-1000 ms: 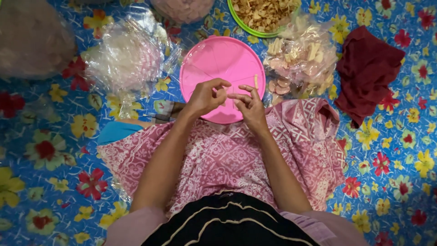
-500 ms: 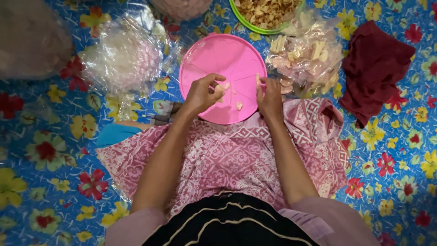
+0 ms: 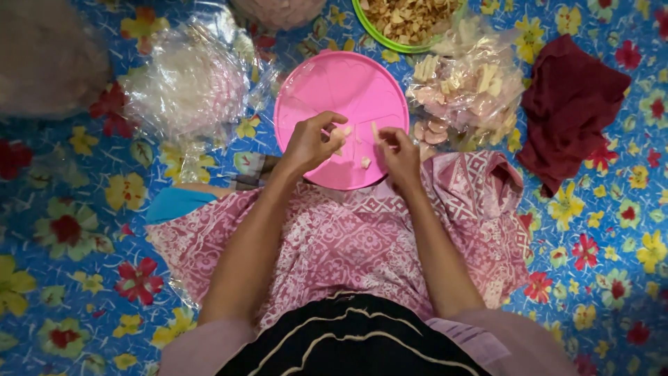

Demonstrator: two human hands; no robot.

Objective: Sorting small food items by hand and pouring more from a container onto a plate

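Floor covering: blue mat (image 3: 83, 292) with red and yellow flowers is filling the whole frame; the person is sitting on it, looking down.
Lap: pink patterned cloth (image 3: 348, 244) is spreading across the lower centre, under both forearms.
Plate: round pink plate (image 3: 341, 90) is lying at upper centre, its near edge overlapping the cloth.
Left hand: left hand (image 3: 313, 143) is hovering over the lower part of the plate, fingers (image 3: 332, 120) curled and pinching a small pale piece (image 3: 344, 131).
Right hand: right hand (image 3: 400, 150) is hovering just beside the left, at the plate's lower right edge, fingers pressed together around a thin pale sliver (image 3: 374, 130) that is sticking up.
Loose bit: one small pale fragment (image 3: 365, 162) is lying on the plate between the two hands.
Right of plate: clear plastic bag (image 3: 466, 90) of pale cut pieces is touching the plate's rim.
Top centre-right: green bowl (image 3: 376, 36) of brownish chips is partly cropping out of frame.
Upper left: crumpled clear bag (image 3: 184, 87) with whitish contents is sitting near the plate.
Upper right: dark red cloth (image 3: 574, 104) is lying bunched, apart from the hands.
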